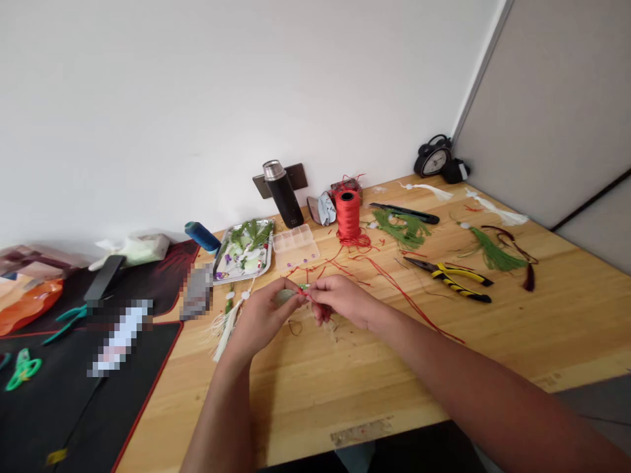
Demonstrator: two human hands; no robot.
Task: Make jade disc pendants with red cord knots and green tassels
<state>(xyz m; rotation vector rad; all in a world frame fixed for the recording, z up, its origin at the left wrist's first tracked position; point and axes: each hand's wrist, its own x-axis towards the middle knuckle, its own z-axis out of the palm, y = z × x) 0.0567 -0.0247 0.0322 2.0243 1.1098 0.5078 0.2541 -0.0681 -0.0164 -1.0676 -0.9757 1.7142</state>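
Observation:
Above the middle of the wooden table, my left hand (263, 315) and my right hand (340, 299) meet with their fingertips almost touching. Both are closed in a pinch on a thin red cord (304, 293). A pale green piece (286, 292) shows behind the left fingers; its exact kind is partly hidden. Beyond the hands stands a spool of red cord (348, 220), with loose red strands around it. White and green tassels (229, 322) lie just left of my left hand. To the right of my right hand rest yellow-and-black pliers (461, 279).
A metal tray (269, 263) of green and white pieces sits beside a clear compartment box (296, 248). Behind are a black thermos (284, 197) and a utility knife (409, 213). More green tassels (497, 249) lie right. Green scissors (22, 371) rest on the black mat (142, 407).

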